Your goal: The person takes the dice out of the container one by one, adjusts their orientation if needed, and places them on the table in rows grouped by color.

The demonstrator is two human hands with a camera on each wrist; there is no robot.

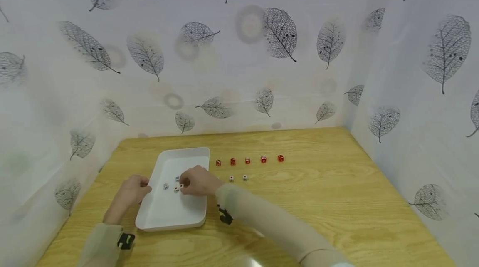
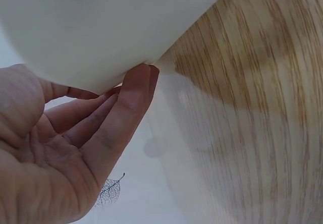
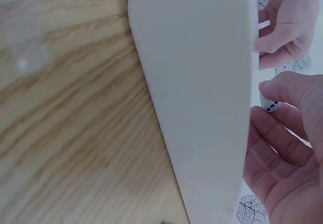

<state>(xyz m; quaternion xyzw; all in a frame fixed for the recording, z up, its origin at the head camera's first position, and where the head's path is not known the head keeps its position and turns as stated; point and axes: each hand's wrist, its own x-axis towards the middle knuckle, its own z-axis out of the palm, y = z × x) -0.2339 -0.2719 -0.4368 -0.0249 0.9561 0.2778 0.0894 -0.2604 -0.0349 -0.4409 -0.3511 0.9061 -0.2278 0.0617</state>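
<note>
A shallow white tray [image 1: 170,217] lies on the left part of the table, with several small white dice [image 1: 166,186] inside it. My left hand [image 1: 132,194] grips the tray's left rim; in the left wrist view its fingertips meet the tray's edge. Over the tray's inside is my right hand [image 1: 198,181]. Between its thumb and forefinger it pinches a white die [image 3: 270,104] with dark blue dots, seen in the right wrist view. The tray's wall and the fingers hide part of that hand's work.
Right of the tray, several red dice [image 1: 247,161] stand in a spaced row. In front of them is a row of white dice [image 1: 231,178], partly hidden by the right hand. The wooden table [image 1: 318,184] is bordered by leaf-patterned white sheets [image 1: 232,71].
</note>
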